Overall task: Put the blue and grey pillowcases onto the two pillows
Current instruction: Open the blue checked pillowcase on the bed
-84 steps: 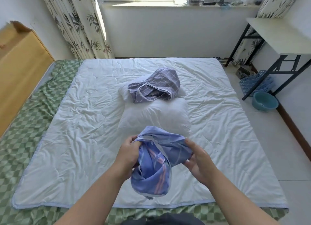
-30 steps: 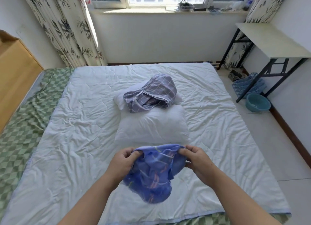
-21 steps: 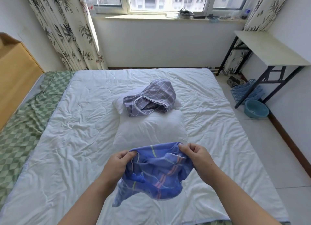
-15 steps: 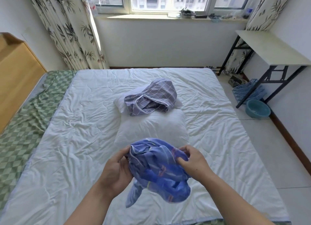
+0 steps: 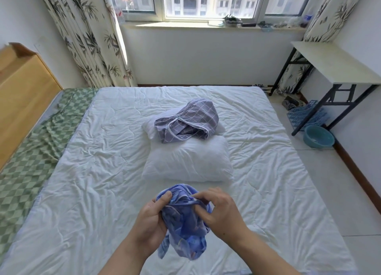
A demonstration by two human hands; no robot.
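Note:
I hold the bunched blue pillowcase [image 5: 183,225] in the air over the near part of the bed. My left hand [image 5: 150,223] grips its left side and my right hand [image 5: 218,211] pinches a fold at its top. Just beyond lies a bare white pillow [image 5: 187,161]. A second white pillow [image 5: 150,126] lies behind it, mostly hidden under the crumpled grey checked pillowcase [image 5: 189,120].
A white quilt [image 5: 82,192] covers the bed over a green checked sheet [image 5: 26,157]. A wooden headboard [image 5: 18,93] stands at the left. To the right are a white folding table [image 5: 334,64], a blue basket [image 5: 307,116] and a teal basin [image 5: 318,138] on the tiled floor.
The blue pillowcase was stretched open between my hands, then gathered into a tight bunch. My hands have come closer together, and my right hand now pinches a fold at the top.

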